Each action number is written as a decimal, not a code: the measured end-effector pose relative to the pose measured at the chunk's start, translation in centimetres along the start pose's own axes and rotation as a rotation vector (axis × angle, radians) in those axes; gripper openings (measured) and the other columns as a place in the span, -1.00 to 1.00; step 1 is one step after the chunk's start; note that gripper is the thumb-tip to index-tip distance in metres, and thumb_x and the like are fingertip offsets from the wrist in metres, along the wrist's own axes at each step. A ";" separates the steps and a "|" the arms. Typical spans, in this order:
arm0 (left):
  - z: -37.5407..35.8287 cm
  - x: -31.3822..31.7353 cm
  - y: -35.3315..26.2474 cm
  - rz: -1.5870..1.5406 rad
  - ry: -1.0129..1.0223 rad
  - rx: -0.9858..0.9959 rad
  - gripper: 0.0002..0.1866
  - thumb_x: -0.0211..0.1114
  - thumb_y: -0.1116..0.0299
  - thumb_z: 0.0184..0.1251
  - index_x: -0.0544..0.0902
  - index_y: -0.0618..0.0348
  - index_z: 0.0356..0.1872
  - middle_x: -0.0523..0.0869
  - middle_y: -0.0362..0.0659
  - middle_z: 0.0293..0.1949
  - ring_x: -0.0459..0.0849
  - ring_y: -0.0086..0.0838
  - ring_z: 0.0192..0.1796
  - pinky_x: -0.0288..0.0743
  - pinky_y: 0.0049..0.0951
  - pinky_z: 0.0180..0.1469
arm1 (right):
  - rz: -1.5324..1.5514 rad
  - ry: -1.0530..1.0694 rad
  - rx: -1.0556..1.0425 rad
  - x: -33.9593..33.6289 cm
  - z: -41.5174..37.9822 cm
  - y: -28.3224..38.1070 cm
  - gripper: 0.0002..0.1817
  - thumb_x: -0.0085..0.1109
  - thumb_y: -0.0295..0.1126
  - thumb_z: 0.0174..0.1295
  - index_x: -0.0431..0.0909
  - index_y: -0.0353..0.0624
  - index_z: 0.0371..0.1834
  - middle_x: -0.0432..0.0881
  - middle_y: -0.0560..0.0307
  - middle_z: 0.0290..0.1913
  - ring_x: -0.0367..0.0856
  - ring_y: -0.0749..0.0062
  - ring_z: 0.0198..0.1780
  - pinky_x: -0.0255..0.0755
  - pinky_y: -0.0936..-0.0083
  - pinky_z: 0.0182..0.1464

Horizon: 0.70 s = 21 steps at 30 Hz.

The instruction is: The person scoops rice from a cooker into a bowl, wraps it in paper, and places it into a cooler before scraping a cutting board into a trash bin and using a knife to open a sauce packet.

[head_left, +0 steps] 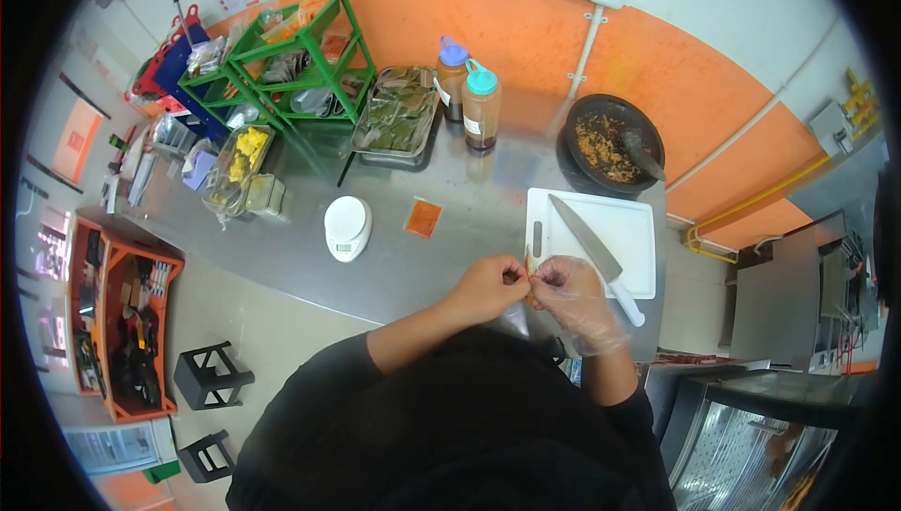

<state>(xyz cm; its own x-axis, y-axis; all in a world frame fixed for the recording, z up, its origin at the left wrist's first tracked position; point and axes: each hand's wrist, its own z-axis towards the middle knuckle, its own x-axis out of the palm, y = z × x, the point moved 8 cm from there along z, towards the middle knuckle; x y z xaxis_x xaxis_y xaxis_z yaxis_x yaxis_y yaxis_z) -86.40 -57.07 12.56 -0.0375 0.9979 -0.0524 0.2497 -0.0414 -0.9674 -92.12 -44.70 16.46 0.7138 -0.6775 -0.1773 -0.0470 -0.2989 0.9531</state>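
My bare left hand [490,288] and my right hand [574,297], in a clear plastic glove, meet at the front edge of the steel table. Their fingertips pinch a small plastic packet [528,272] with orange contents, mostly hidden by the fingers. A flat sachet of orange-red sauce [423,218] lies on the table ahead of my left hand. Beyond my right hand is a white cutting board [615,220]. A large knife [589,241] with a white handle rests across it, blade pointing away from me. Left of the sachet stands a white kitchen scale [348,228].
At the back right sits a dark stone mortar [608,150] with ground spice mix and a pestle [642,154]. Two bottles [481,112] stand beside a tray of leaf-wrapped parcels [398,117]. Further left are a green rack [302,61] and a container of yellow pieces [246,156].
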 end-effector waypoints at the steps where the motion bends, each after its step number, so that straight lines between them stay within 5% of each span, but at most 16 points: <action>1: -0.3 0.0 -0.6 0.058 -0.016 -0.007 -0.80 0.31 0.37 0.34 0.61 0.32 -0.17 0.71 -0.19 -0.33 0.66 -0.56 -0.25 0.55 -0.49 -0.17 | -0.096 -0.032 -0.052 -0.1 0.2 -0.3 -0.86 0.27 -0.47 0.29 0.60 -0.33 -0.36 0.66 0.15 -0.45 0.65 0.59 -0.43 0.55 0.64 -0.34; 9: -0.7 -0.4 -1.5 0.331 -0.129 0.044 -0.82 0.30 0.37 0.29 0.60 0.27 -0.21 0.65 -0.10 -0.45 0.57 -0.45 -0.42 0.48 -0.39 -0.28 | -0.461 -0.381 -0.187 -1.0 -0.6 0.8 -0.91 0.29 -0.51 0.13 0.61 -0.31 -0.45 0.65 0.04 -0.55 0.64 0.46 -0.50 0.50 0.49 -0.39; 11: -0.5 -0.9 -1.2 0.354 -0.194 0.080 -0.82 0.29 0.36 0.28 0.58 0.28 -0.24 0.63 -0.10 -0.47 0.57 -0.42 -0.42 0.49 -0.37 -0.28 | -0.543 -0.468 -0.091 -1.8 -0.7 0.0 -0.88 0.28 -0.41 0.09 0.59 -0.21 -0.47 0.66 -0.10 -0.44 0.64 -0.07 -0.33 0.50 0.12 -0.25; 15: -0.4 -1.4 -1.3 0.360 -0.212 0.067 -0.80 0.33 0.35 0.22 0.57 0.26 -0.28 0.69 0.03 -0.38 0.69 -0.16 -0.33 0.54 -0.22 -0.23 | -0.581 -0.495 -0.131 -2.3 -0.7 -0.3 -0.90 0.27 -0.46 0.10 0.62 -0.29 -0.46 0.67 -0.06 -0.52 0.67 0.26 -0.50 0.51 0.37 -0.36; 18: -0.5 -1.3 -1.5 0.391 -0.213 0.052 -0.80 0.33 0.36 0.21 0.57 0.27 -0.29 0.68 0.02 -0.38 0.68 -0.18 -0.34 0.54 -0.23 -0.22 | -0.560 -0.508 -0.108 -2.5 -0.6 -1.0 -0.88 0.27 -0.44 0.08 0.59 -0.28 -0.47 0.65 -0.06 -0.53 0.67 0.20 -0.48 0.50 0.32 -0.35; 20: -0.5 -1.3 -1.6 0.401 -0.207 0.037 -0.80 0.34 0.36 0.21 0.57 0.28 -0.28 0.68 0.02 -0.39 0.67 -0.19 -0.34 0.54 -0.24 -0.23 | -0.582 -0.501 -0.085 -2.6 -0.3 -1.4 -0.85 0.27 -0.38 0.07 0.55 -0.23 -0.44 0.60 -0.13 -0.46 0.60 -0.11 -0.31 0.45 0.04 -0.23; 21: -0.6 -1.2 -1.7 0.401 -0.206 0.037 -0.80 0.34 0.36 0.21 0.57 0.28 -0.28 0.68 0.02 -0.39 0.67 -0.19 -0.34 0.54 -0.24 -0.23 | -0.582 -0.502 -0.085 -2.7 -0.2 -1.5 -0.85 0.27 -0.38 0.07 0.55 -0.23 -0.44 0.60 -0.13 -0.46 0.60 -0.11 -0.31 0.45 0.04 -0.23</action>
<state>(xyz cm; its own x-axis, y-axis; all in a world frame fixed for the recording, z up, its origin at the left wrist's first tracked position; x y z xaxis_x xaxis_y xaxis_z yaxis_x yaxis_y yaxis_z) -86.22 -58.18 14.43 -0.1375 0.8720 -0.4699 0.2489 -0.4287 -0.8685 -93.81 -42.27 15.58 0.2042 -0.6564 -0.7262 0.3070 -0.6615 0.6842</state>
